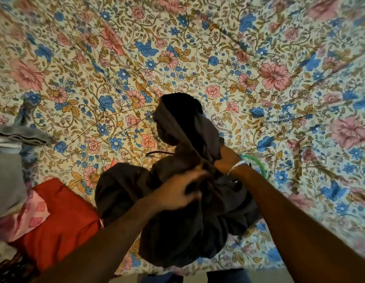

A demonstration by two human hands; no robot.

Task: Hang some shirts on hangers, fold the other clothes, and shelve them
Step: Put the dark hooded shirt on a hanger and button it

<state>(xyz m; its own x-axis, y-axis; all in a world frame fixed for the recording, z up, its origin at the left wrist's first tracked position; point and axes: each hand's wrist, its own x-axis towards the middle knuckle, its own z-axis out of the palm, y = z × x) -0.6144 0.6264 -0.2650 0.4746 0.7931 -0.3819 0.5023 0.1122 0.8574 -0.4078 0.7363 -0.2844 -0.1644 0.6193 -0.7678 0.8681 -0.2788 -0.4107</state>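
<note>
No readable writing. Left hand (pixel 175 193) and right hand (pixel 226 158) each grip bunched dark garment (pixel 187 221) above bed's near edge; floral bedsheet (pixel 218 58) beyond lies open.

Warm, dim indoor light falls evenly over the floral bedsheet (pixel 218 58), with no glare. The dark grey garment (pixel 177 221) loses its folds to shadow. Motion blur smears the left hand (pixel 177 193). Wide-angle distortion bends and softens the sheet's pattern toward the frame edges.
</note>
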